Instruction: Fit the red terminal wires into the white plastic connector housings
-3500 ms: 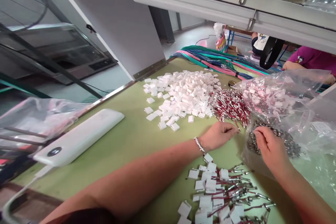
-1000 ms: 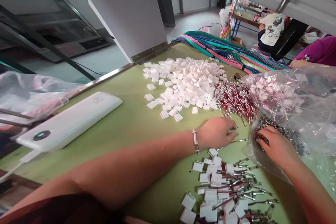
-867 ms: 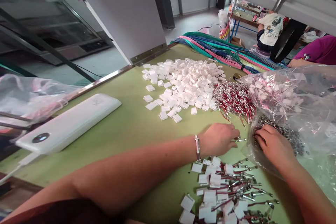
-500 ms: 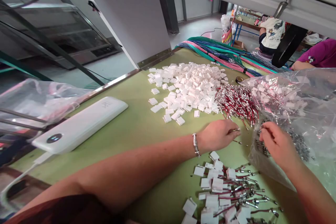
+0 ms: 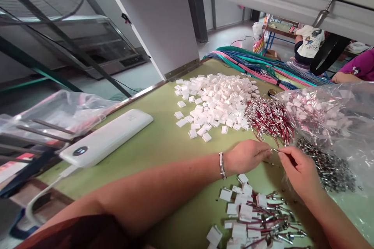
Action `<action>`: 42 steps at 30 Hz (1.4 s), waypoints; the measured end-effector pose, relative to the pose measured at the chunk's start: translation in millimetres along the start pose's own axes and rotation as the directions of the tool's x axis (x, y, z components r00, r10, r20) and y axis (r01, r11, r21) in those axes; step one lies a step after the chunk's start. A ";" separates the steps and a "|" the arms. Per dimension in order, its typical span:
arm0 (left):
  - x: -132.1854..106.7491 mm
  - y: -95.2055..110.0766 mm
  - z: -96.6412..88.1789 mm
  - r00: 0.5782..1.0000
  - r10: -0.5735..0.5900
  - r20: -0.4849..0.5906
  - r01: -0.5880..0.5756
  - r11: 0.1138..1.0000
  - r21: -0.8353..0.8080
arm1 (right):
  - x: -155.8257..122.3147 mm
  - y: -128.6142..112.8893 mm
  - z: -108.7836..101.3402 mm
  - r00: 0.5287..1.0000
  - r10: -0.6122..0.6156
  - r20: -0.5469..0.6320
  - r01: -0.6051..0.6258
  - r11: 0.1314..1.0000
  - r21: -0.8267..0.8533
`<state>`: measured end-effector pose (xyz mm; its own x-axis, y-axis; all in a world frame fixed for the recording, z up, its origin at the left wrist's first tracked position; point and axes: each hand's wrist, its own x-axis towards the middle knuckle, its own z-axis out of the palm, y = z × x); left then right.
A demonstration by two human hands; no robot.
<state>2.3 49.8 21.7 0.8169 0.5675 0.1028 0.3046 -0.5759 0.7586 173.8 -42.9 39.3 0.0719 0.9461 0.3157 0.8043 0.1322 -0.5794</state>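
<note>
My left hand (image 5: pixel 247 155) rests on the green table (image 5: pixel 152 146), a bracelet at its wrist, fingers pinched on a thin red wire with a metal terminal. My right hand (image 5: pixel 298 169) meets it fingertip to fingertip, pinched on a small metal piece at the wire's end. Beyond them lie a bundle of red wires with metal terminals (image 5: pixel 270 118) and a heap of white plastic housings (image 5: pixel 217 99). A pile of small metal parts (image 5: pixel 330 165) lies on a clear bag to the right. Wires fitted with white housings (image 5: pixel 254 214) lie near my forearms.
A white power bank (image 5: pixel 106 137) with a cable lies at the left. Clear plastic bags sit at the left edge (image 5: pixel 58 113) and right (image 5: pixel 330 113). Coloured cable bundles (image 5: pixel 257 66) lie at the far end. Other people sit beyond (image 5: pixel 355 68).
My right hand has left the metal parts in the bag and moved left to meet my left hand. The view has shifted slightly.
</note>
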 end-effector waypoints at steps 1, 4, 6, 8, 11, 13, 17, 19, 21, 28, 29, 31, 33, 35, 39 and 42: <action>-0.5 0.1 0.0 1.000 0.011 0.012 -0.011 1.000 -0.002 | 0.3 0.3 -0.3 1.000 -0.013 0.001 0.013 1.000 0.002; -3.0 -0.2 1.1 0.998 0.054 0.009 -0.055 0.996 0.073 | 0.4 0.7 -2.3 0.998 -0.035 0.045 0.034 0.999 0.014; -5.6 -0.7 3.0 0.992 0.121 0.020 -0.122 0.966 0.226 | -1.8 -0.9 -5.1 0.993 -0.018 0.120 0.014 0.999 0.031; -8.2 -1.0 5.4 0.976 0.207 0.072 -0.219 0.892 0.396 | -5.5 -4.3 -8.1 0.974 0.015 0.224 -0.027 0.998 0.052; -10.8 -0.3 8.7 0.947 0.279 0.161 -0.321 0.784 0.531 | -9.6 -8.2 -11.7 0.938 0.077 0.337 -0.120 0.987 0.108; -11.1 1.0 10.8 0.942 0.290 0.168 -0.333 0.762 0.556 | -7.0 -6.4 -14.8 0.905 0.133 0.405 -0.208 0.967 0.147; -11.5 6.1 15.8 0.937 0.336 0.096 -0.330 0.757 0.564 | 17.2 5.5 -19.2 0.879 0.165 0.448 -0.221 0.973 0.074; -12.3 8.7 16.8 0.925 0.376 0.054 -0.342 0.761 0.552 | 33.1 9.2 -13.0 0.928 0.129 0.350 -0.117 0.992 -0.056; -12.5 9.4 14.8 0.915 0.404 0.010 -0.353 0.787 0.506 | 45.2 9.2 0.4 0.931 0.109 0.348 -0.040 0.979 -0.199; 4.4 -6.1 -6.4 0.914 0.302 -0.271 -0.177 0.898 0.403 | 47.4 8.8 21.0 0.927 0.148 0.346 0.005 0.914 -0.406; 6.8 -8.0 -7.5 0.910 0.320 -0.264 -0.193 0.890 0.412 | 45.7 8.5 15.8 0.926 0.144 0.348 -0.002 0.926 -0.378; 9.0 -9.5 -6.2 0.913 0.358 -0.195 -0.240 0.859 0.453 | 42.5 4.3 3.5 0.921 0.147 0.360 -0.042 0.958 -0.284; 7.4 -8.6 -2.0 0.924 0.369 -0.097 -0.275 0.820 0.502 | 39.9 -3.0 -8.2 0.906 0.160 0.392 -0.100 0.980 -0.171; 3.9 -7.3 1.9 0.938 0.345 -0.044 -0.273 0.808 0.522 | 37.3 -7.6 -19.3 0.886 0.190 0.423 -0.172 0.982 -0.080; 0.8 -6.6 2.5 0.975 0.209 -0.081 -0.146 0.866 0.477 | 22.5 9.1 -45.5 0.917 0.249 0.311 -0.216 0.967 -0.139; 3.3 -6.2 0.1 0.986 0.100 -0.136 -0.046 0.935 0.352 | 1.0 32.6 -60.2 0.896 0.269 0.355 -0.133 0.922 -0.363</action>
<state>3.2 55.1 17.3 0.7688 0.5820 0.2648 0.4193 -0.7716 0.4784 235.6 -55.5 66.0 0.0714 0.9876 -0.1395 0.9463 -0.1112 -0.3034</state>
